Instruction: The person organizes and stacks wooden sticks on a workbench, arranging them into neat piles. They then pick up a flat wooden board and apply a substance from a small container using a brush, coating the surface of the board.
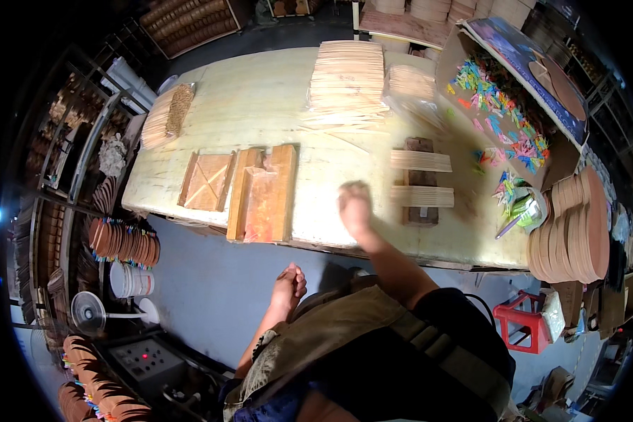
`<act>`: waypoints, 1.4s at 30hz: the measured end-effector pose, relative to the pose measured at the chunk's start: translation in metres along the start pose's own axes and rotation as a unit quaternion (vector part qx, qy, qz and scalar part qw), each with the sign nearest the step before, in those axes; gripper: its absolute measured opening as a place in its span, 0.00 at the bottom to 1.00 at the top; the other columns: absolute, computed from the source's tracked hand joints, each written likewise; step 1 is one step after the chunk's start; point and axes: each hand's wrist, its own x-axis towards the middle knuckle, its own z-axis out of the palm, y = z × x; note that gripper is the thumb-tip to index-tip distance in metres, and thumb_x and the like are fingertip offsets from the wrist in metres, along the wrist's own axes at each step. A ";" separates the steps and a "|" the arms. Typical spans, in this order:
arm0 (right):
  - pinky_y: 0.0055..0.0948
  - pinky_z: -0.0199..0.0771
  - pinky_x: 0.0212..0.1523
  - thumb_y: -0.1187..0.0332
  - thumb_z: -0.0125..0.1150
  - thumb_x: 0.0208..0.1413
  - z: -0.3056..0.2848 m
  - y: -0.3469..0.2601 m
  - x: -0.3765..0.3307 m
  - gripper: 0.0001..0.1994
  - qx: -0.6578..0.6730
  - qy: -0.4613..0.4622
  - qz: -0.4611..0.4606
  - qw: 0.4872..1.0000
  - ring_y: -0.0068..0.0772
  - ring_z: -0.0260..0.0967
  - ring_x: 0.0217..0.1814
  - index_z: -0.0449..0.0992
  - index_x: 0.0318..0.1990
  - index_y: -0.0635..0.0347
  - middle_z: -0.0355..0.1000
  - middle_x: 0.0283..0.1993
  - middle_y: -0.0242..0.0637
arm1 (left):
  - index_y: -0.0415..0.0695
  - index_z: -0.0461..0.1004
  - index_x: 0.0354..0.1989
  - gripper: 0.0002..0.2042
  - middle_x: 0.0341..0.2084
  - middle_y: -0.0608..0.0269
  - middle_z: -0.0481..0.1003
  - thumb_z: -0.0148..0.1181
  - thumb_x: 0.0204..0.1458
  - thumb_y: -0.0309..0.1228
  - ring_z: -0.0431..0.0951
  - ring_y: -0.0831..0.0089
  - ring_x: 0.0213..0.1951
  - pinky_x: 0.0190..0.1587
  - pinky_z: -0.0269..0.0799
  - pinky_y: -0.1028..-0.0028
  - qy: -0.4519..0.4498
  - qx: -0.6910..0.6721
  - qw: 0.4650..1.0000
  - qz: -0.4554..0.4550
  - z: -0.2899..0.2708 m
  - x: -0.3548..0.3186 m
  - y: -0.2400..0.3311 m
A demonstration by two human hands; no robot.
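Note:
My left hand [287, 288] hangs in front of the table's near edge, its fingers curled in; whatever they might hold is hidden. Over the tabletop my right hand [354, 207] is smeared by motion, so its fingers do not show clearly. It is between a wooden jig [283, 197] with two raised rails on the left and a dark block [421, 178] on the right. Two bundles of thin wooden strips [422, 196] lie across that block. Left of the jig is a small wooden tray [190, 191] with crossed strips in it.
A large stack of wooden strips [348, 81] lies at the back, beside a smaller bagged bundle [411, 82]. Colourful clips [513, 126] fill an open carton on the right. Curved wooden pieces [570, 228] stand at the right edge. A red stool [519, 322] and a fan [89, 312] are on the floor.

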 end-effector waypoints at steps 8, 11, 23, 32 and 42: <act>0.37 0.68 0.52 0.74 0.60 0.46 -0.003 0.041 0.047 0.13 -0.066 0.006 0.161 0.985 0.44 0.68 0.49 0.81 0.41 0.53 0.73 0.43 0.41 | 0.46 0.63 0.27 0.15 0.16 0.70 0.58 0.40 0.65 0.38 0.53 0.79 0.16 0.17 0.49 0.78 0.000 -0.016 0.999 -0.028 -0.015 -0.019 -0.010; 0.34 0.73 0.46 0.74 0.63 0.44 0.004 0.056 0.051 0.12 -0.048 0.006 0.165 0.985 0.44 0.74 0.40 0.81 0.39 0.53 0.76 0.36 0.43 | 0.47 0.63 0.26 0.14 0.16 0.70 0.57 0.40 0.65 0.37 0.53 0.80 0.16 0.17 0.49 0.79 -0.012 -0.016 0.999 -0.027 -0.018 -0.014 -0.010; 0.34 0.74 0.40 0.67 0.63 0.47 0.008 0.045 0.072 0.06 -0.038 -0.067 0.287 0.955 0.39 0.76 0.36 0.80 0.32 0.56 0.77 0.32 0.42 | 0.50 0.62 0.26 0.14 0.16 0.74 0.54 0.43 0.64 0.39 0.50 0.81 0.17 0.18 0.46 0.79 -0.055 0.000 0.998 -0.032 -0.027 -0.013 -0.010; 0.33 0.73 0.41 0.71 0.59 0.53 -0.010 0.040 0.056 0.04 0.029 -0.113 0.207 0.971 0.38 0.75 0.37 0.78 0.32 0.58 0.77 0.33 0.43 | 0.48 0.63 0.27 0.13 0.17 0.72 0.58 0.44 0.64 0.38 0.53 0.80 0.18 0.19 0.49 0.79 -0.027 -0.025 0.999 -0.029 -0.026 -0.015 -0.010; 0.27 0.72 0.40 0.71 0.61 0.55 -0.045 -0.105 -0.048 0.04 0.267 -0.488 -0.107 0.824 0.25 0.72 0.37 0.78 0.32 0.62 0.76 0.34 0.33 | 0.50 0.63 0.24 0.19 0.17 0.73 0.58 0.42 0.63 0.48 0.55 0.79 0.19 0.21 0.51 0.78 0.026 -0.033 0.995 -0.093 -0.001 0.000 -0.010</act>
